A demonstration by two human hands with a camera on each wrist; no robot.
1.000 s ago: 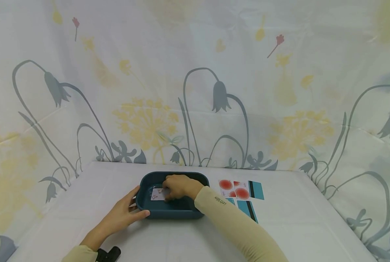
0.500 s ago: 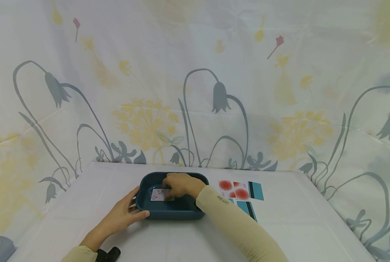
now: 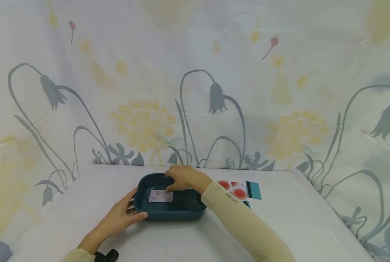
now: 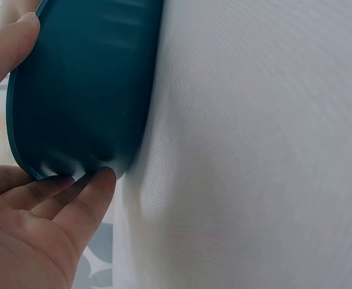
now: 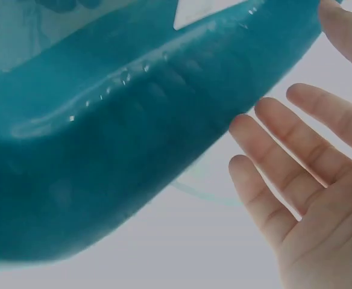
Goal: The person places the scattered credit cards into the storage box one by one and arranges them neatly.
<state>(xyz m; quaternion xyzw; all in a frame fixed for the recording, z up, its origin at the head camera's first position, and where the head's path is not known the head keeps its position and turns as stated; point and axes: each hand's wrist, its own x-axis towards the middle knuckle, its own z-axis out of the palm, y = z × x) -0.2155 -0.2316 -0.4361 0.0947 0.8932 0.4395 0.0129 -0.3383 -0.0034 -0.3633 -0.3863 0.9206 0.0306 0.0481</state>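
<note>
A dark teal rectangular tray with rounded corners stands on the white table. Flat on its floor, toward the left end, lies a white card with a small floral print. My left hand holds the tray's left end, the thumb on the near side and the fingers against the end wall, as the left wrist view of the tray also shows. Over the far rim is my right hand, with nothing in it. In the right wrist view its fingers are straight and spread along the tray's edge.
Right of the tray lie cards with red circles and a teal card with a black stripe. My right sleeve partly covers another card there. A flower-printed cloth hangs behind the table.
My right hand has come off the card and moved back to the far rim, so the card shows whole. The left hand keeps its place on the tray. The head view has shifted slightly.
</note>
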